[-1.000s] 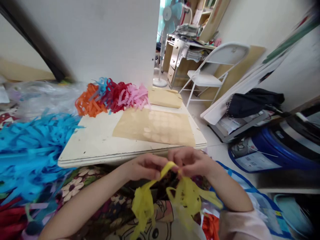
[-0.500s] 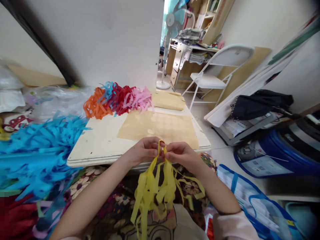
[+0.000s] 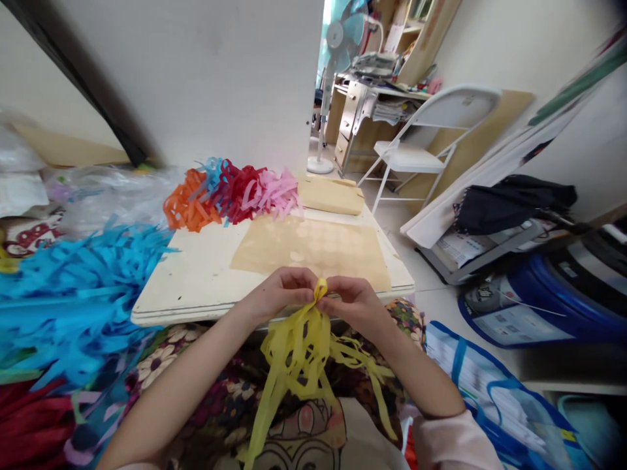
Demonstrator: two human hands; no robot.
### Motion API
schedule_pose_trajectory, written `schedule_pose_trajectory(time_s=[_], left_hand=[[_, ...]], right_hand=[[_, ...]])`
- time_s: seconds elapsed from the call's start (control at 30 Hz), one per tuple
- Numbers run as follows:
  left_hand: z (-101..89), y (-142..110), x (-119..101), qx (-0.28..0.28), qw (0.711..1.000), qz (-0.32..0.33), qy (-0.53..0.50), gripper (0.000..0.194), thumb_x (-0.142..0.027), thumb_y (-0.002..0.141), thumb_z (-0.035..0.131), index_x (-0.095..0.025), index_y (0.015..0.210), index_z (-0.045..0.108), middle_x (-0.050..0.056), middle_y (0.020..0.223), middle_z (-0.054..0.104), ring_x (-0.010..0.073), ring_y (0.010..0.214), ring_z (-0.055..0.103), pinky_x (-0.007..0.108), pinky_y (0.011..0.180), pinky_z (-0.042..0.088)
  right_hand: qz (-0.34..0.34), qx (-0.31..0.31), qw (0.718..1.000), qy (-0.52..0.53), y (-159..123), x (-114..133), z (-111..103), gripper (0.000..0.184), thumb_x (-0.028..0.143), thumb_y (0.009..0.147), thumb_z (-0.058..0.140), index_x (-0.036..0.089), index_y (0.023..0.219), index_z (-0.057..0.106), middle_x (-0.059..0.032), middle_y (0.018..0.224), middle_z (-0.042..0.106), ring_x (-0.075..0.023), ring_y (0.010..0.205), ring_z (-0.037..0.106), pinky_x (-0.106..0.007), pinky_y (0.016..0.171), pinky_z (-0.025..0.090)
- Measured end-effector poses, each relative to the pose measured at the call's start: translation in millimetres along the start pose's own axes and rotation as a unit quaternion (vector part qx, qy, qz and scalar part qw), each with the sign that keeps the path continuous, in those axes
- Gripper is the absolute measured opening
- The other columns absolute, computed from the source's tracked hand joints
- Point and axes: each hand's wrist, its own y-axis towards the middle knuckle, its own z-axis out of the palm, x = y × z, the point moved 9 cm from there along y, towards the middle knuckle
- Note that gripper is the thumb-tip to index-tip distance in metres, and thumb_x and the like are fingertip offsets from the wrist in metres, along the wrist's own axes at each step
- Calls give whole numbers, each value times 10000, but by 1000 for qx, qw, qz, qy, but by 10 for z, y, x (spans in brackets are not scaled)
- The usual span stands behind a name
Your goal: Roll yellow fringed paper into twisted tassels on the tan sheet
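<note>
A yellow paper tassel (image 3: 306, 349) hangs over my lap, its cut strips dangling in long loose ends. At its top the paper forms a small twisted loop, just past the table's front edge. My left hand (image 3: 294, 289) pinches the neck of the loop from the left side. From the right, my right hand (image 3: 350, 300) pinches the same spot, and the fingertips of both hands nearly meet. Under my hands lies a sheet of tan paper (image 3: 313, 245) on the white table (image 3: 196, 267).
Orange, blue, red and pink tassels (image 3: 245, 192) are piled at the table's back, beside a folded tan packet (image 3: 330, 196). Blue fringed paper (image 3: 83, 281) heaps at the left. A blue-edged clear bag (image 3: 499, 391) and a blue bin (image 3: 519, 300) stand at the right.
The two sides of the yellow tassel, apart before, are now brought together beneath a small closed loop. My fingers have drawn closer, and the strips hang as one bunch.
</note>
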Motion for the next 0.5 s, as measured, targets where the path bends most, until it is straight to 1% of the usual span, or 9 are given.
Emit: schedule_pose_trajectory(time_s=[0.1,0.2,0.37,0.5], left_hand=[[4,-7,16,-5,1000,-5,5,272,-332,495,711,-135,602,557,-17,611,512,85,594,469,217,572,353],[47,-10,34,14,1000,-8,25,306,-383,499,699,-138,598,546,-19,602,467,83,581,436,215,549,343],[120,-18,8,41,999,19,-10,229,-341,572,667,-153,618,544,-14,667,459,79,628,441,204,578,357],[121,-30,23,28,999,9,-20,224,-336,569,670,-158,642,555,-6,687,465,91,663,464,217,619,381]], right_hand=[[-13,-3,1000,-9,-2,45,0,172,286,532,695,158,595,597,28,567,535,-87,549,457,-224,547,378],[-7,11,1000,-12,-11,62,25,164,287,537,690,155,586,606,21,560,540,-92,553,461,-232,551,379],[-8,24,1000,-8,-9,71,30,102,229,549,680,155,583,618,11,584,568,-100,584,486,-248,588,382],[-16,53,998,16,5,81,62,74,193,545,682,160,568,619,11,599,581,-101,599,497,-250,597,383]])
